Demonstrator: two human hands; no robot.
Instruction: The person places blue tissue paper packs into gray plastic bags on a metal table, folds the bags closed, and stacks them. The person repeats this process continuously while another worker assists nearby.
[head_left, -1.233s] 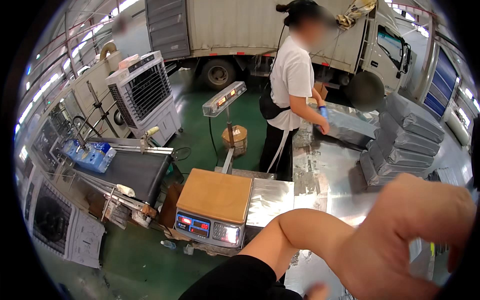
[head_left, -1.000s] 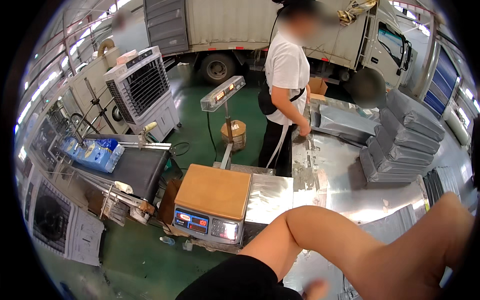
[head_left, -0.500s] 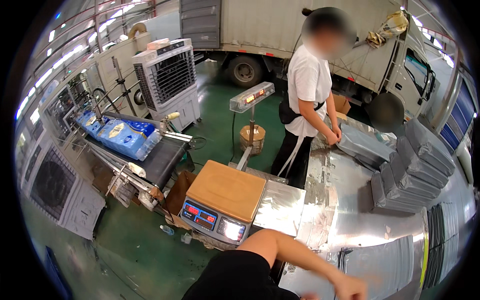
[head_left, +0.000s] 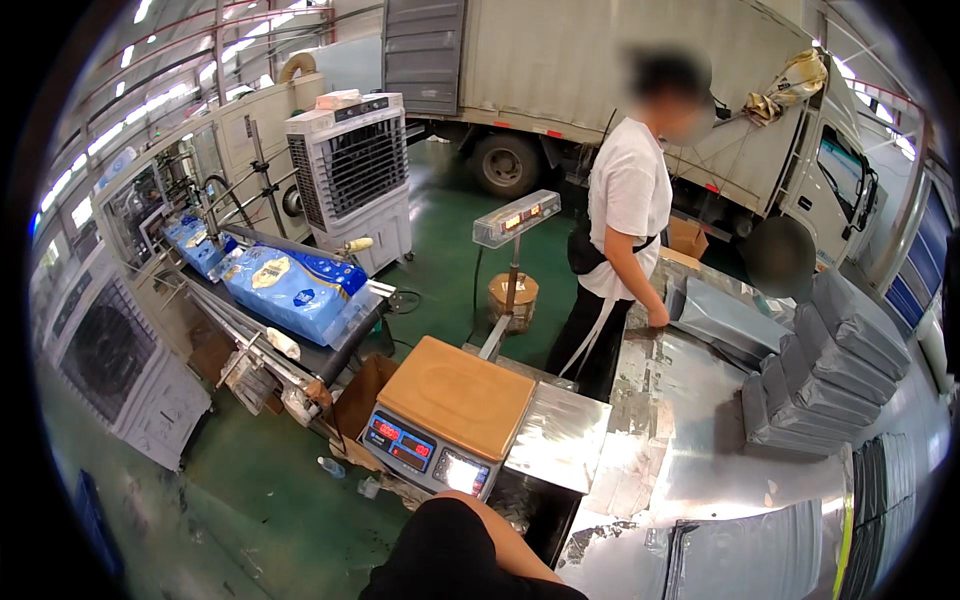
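Observation:
Neither of my hands shows in the head view; both are beyond its lower edge. My bent left arm (head_left: 515, 545), in a short black sleeve, comes in at the bottom centre and runs down to the right. Just past its elbow stands a weighing scale (head_left: 458, 390) with an orange-brown top and a lit red display. To the right, a stack of flat grey plastic bags (head_left: 750, 555) lies on the metal table (head_left: 690, 440), near where the arm leaves the picture.
A co-worker (head_left: 625, 200) in a white shirt stands beyond the table, by a grey wrapped pack (head_left: 730, 315). More grey packs (head_left: 810, 375) are piled at the right. Blue film-wrapped packs (head_left: 295, 290) sit on a conveyor at left. An air cooler (head_left: 350, 170) and truck (head_left: 560, 70) stand behind.
My left hand, over the flat grey bags before, has dropped out of view. Blue packs advanced along the conveyor. The co-worker's hand moved off the grey pack's near end. The view shifted slightly.

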